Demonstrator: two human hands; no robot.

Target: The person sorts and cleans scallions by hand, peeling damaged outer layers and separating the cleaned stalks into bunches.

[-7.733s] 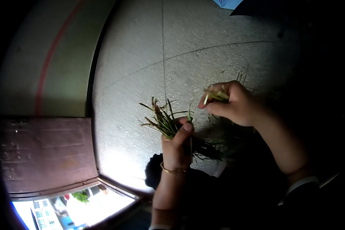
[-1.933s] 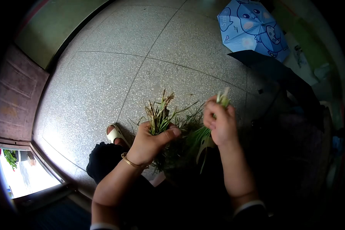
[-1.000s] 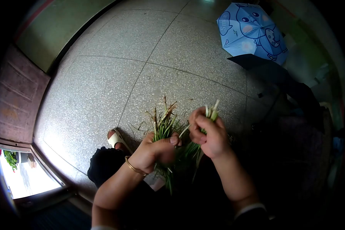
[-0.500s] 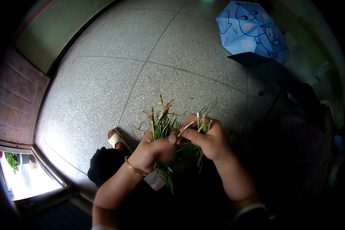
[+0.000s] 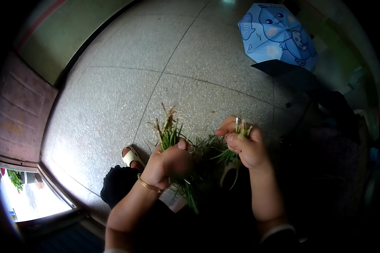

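Note:
My left hand [image 5: 164, 166], with a gold bracelet at the wrist, is closed round a bunch of garlic chives [image 5: 169, 135]. Brown, ragged ends stick up above the fist, and green leaves hang out below it. To its right and apart from it, my right hand [image 5: 251, 149] grips a smaller bunch of chives [image 5: 229, 156] whose pale, clean ends point up between thumb and fingers. Its index finger reaches out toward the left. Loose green blades [image 5: 204, 145] lie on the floor beyond and between the hands, partly in shadow.
My foot wears a cream sandal [image 5: 133, 157] at the left. A blue cartoon umbrella [image 5: 278, 36] stands opened on the speckled tile floor [image 5: 114, 97], with a dark umbrella [image 5: 283, 72] beside it. A wooden door [image 5: 21, 109] and a bright doorway lie at far left.
My right hand has moved away to the right from the left hand, taking its chives along. The left hand stays nearly in place with its bunch. The view has shifted slightly.

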